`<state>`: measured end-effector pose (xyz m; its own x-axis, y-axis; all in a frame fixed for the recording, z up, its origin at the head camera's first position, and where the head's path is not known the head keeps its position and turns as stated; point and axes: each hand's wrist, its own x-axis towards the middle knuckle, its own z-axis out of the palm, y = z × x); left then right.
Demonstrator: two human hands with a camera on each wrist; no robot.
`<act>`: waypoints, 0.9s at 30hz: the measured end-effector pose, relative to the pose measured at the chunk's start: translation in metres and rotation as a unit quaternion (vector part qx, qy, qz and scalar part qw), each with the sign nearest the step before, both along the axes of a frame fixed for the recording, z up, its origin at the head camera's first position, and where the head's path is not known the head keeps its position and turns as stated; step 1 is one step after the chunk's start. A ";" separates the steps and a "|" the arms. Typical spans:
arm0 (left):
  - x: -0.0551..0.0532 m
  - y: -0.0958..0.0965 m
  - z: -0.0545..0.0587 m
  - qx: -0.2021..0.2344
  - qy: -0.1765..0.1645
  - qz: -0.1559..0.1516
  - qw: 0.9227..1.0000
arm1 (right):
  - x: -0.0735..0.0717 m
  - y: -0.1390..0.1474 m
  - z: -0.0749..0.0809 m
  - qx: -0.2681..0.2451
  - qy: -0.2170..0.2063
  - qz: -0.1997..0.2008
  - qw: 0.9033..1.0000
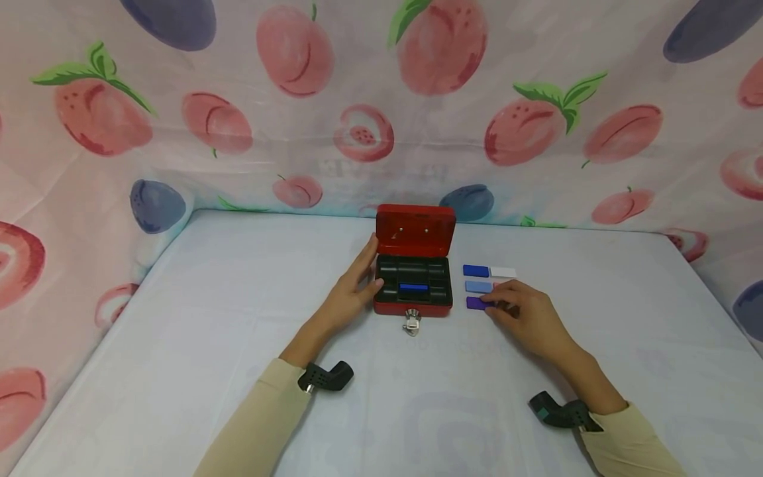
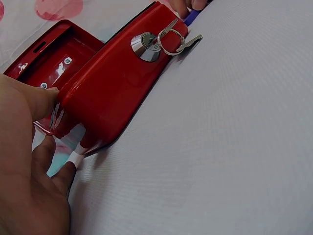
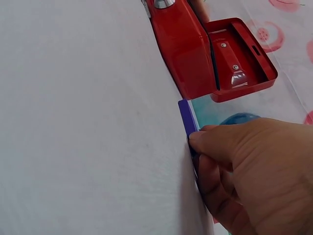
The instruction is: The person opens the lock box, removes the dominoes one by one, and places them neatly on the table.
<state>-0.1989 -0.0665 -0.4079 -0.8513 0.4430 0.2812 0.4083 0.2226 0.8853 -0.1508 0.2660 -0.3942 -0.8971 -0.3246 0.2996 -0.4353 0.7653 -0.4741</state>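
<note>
A red cash box (image 1: 413,309) stands with its lid (image 1: 415,230) raised and a black compartment tray (image 1: 387,273) inside. One blue rectangular block (image 1: 414,287) lies in the tray's front middle compartment. My left hand (image 1: 348,291) rests against the box's left side, fingers extended along it and thumb at the rim. To the right of the box, my right hand (image 1: 530,315) pinches a purple rectangular block (image 3: 188,117) between thumb and fingers, at the tabletop. Part of that block is hidden by the fingers. Keys on a ring (image 2: 171,43) hang from the front lock (image 2: 145,47).
Behind the purple block lie a dark blue block (image 1: 475,271), a white block (image 1: 503,272), a light blue block (image 1: 478,287) and a partly covered pink block (image 1: 497,285). A white cloth covers the table (image 1: 238,285); a fruit-patterned curtain (image 1: 357,179) hangs behind it.
</note>
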 end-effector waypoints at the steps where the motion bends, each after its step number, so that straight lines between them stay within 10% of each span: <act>1: 0.000 0.000 0.000 -0.002 0.000 0.001 1.000 | 0.000 0.000 0.000 -0.001 0.001 0.000 1.000; 27: 0.000 0.000 -0.001 0.002 0.005 0.000 1.000 | 0.001 -0.002 0.003 0.003 0.006 0.002 1.000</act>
